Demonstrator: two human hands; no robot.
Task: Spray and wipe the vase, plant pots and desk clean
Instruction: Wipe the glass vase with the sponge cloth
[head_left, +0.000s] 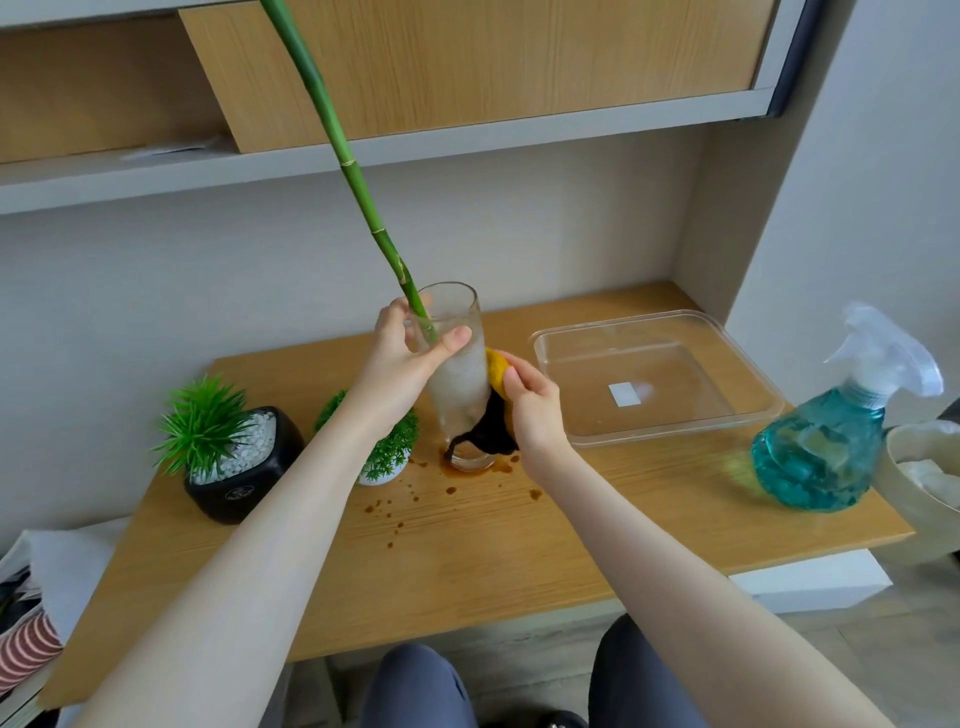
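A tall clear glass vase (460, 384) stands on the wooden desk (467, 545) with a green bamboo stalk (358, 187) leaning out of it to the upper left. My left hand (410, 358) grips the vase near its rim. My right hand (530, 405) holds a yellow cloth (497, 375), stained dark lower down, pressed against the vase's right side. Brown liquid stains (457, 478) ring the vase's base and spot the desk in front. A black square plant pot (244, 467) and a small white pot (387, 462) with green plants stand left of the vase.
A clear plastic tray (660, 332) lies at the back right. A blue spray bottle (826, 447) stands near the right edge, beside a cream bowl (919, 478). A shelf and cabinet hang above the desk. My knees show below the front edge.
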